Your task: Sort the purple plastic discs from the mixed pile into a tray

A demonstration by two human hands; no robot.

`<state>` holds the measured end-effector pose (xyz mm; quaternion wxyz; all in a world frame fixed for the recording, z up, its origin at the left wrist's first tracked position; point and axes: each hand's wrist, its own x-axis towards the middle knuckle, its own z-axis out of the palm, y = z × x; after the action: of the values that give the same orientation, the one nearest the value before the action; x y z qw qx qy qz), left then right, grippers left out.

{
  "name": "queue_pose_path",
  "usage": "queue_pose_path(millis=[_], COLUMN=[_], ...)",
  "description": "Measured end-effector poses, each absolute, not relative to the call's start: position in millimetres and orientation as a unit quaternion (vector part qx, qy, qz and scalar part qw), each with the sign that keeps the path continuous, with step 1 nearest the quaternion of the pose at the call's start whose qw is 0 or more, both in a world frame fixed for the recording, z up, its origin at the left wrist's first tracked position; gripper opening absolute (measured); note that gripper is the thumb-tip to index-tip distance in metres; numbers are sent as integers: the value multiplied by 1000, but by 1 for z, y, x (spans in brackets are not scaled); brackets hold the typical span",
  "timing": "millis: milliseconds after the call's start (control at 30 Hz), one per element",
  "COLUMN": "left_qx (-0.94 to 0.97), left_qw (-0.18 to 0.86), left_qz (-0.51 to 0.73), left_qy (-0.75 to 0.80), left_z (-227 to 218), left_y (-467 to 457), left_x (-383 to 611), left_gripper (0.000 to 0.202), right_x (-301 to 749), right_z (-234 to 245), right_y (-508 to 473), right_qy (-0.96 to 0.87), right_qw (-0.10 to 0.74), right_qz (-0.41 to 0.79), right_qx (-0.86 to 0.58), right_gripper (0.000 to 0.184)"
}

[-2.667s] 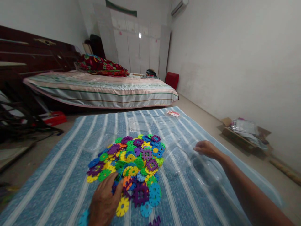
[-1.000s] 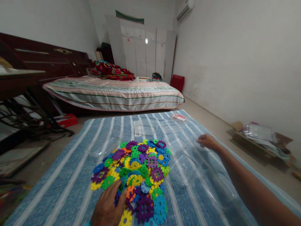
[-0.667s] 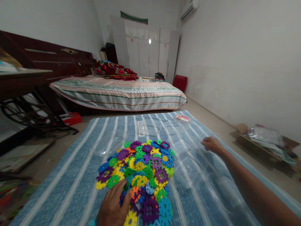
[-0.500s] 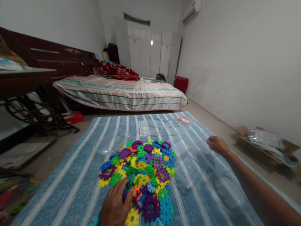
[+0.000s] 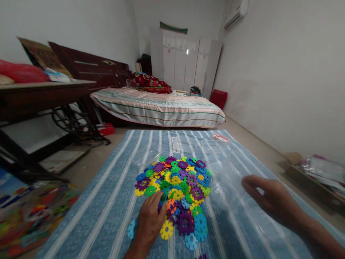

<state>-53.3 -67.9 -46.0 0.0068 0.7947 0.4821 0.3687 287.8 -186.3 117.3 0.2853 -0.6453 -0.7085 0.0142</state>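
Observation:
A pile of flat plastic snowflake pieces [image 5: 175,183] in purple, blue, green, yellow and orange lies on a blue striped mat [image 5: 107,201]. My left hand [image 5: 151,221] rests palm down on the near edge of the pile, fingers spread flat over the pieces. My right hand [image 5: 269,198] hovers to the right, over a clear plastic bag [image 5: 231,180] spread on the mat. Its fingers are loosely extended and blurred, and they hold nothing.
A low bed [image 5: 159,106] with a red patterned bundle stands beyond the mat. A dark table [image 5: 40,93] with black cables beneath it is at the left. A cardboard box [image 5: 312,172] sits by the right wall. Colourful packaging [image 5: 32,212] lies at the near left.
My right hand has pulled back from the far edge of the clear bag toward me and lifted. The view has swung left. My left hand stays on the pile.

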Motion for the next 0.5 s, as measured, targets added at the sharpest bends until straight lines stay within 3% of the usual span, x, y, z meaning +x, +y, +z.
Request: queue_pose_path(millis=[300,500], left_qx=[723,590], left_qw=[41,173], left_qz=[460,457], left_qy=[515,643], left_z=[-36,0], left_y=[-72,-17], left_x=[-49,-67], left_gripper=[31,36], right_x=[234,195], right_z=[96,63], right_y=[-202,-201], right_qy=[-812,-830], right_qw=[287,330], right_qz=[-21,-146], right_qx=[-507,-426], right_gripper=[18,21])
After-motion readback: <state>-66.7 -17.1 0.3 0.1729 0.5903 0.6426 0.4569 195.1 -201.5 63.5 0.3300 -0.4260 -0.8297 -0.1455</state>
